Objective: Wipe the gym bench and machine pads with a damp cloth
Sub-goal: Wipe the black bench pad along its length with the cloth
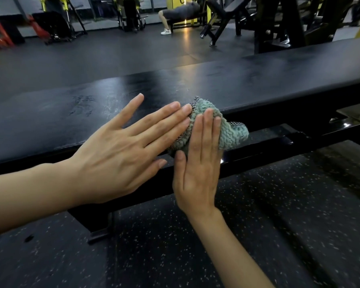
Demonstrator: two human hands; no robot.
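Observation:
A long black padded gym bench [227,84] runs across the view from lower left to upper right, its top streaked with damp marks. A bunched teal cloth [232,132] lies over the bench's near edge. My right hand [197,161] presses the cloth flat with straight fingers from the front. My left hand [121,146] reaches in from the left with fingers straight and spread, its fingertips touching the cloth's left side.
The bench's black steel frame [279,142] and foot run below the pad. Speckled rubber flooring [279,225] lies under me. Across the dark floor stand yellow-and-black machines [131,13], an incline bench [220,19], and a person lying on a bench [181,11].

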